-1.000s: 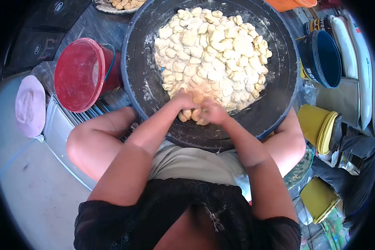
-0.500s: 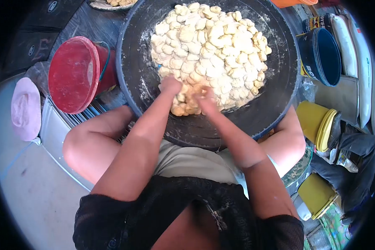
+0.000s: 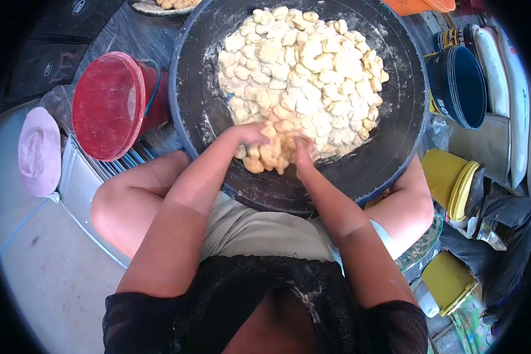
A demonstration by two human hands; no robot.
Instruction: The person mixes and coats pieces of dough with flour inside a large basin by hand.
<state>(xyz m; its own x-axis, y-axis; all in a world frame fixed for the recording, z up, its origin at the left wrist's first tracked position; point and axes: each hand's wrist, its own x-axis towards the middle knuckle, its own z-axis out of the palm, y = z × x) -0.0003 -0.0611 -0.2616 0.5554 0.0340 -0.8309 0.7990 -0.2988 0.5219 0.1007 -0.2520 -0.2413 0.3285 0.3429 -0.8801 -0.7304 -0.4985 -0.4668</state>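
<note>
A wide black round tub [image 3: 389,141] with a blue-grey rim rests in front of my crossed legs. Inside it lies a broad heap of pale, floury dough pieces [image 3: 307,71]. At the heap's near edge, my left hand [image 3: 252,133] and my right hand [image 3: 304,150] are on either side of a clump of yellower dough pieces [image 3: 270,154]. The fingers of both hands are curved in against this clump, and some of them are hidden among the pieces.
On the left are a red bucket [image 3: 107,106] and a pink hat-like item [image 3: 39,151]. A dark blue bucket [image 3: 466,88], a yellow bucket [image 3: 445,177] and another yellow container [image 3: 445,280] stand right. A plate [image 3: 153,8] holds more pieces at the top.
My left hand has moved down and slightly right, and my right hand slightly nearer to me. The yellower dough clump between them has shifted and gathered. The whole view has moved a little.
</note>
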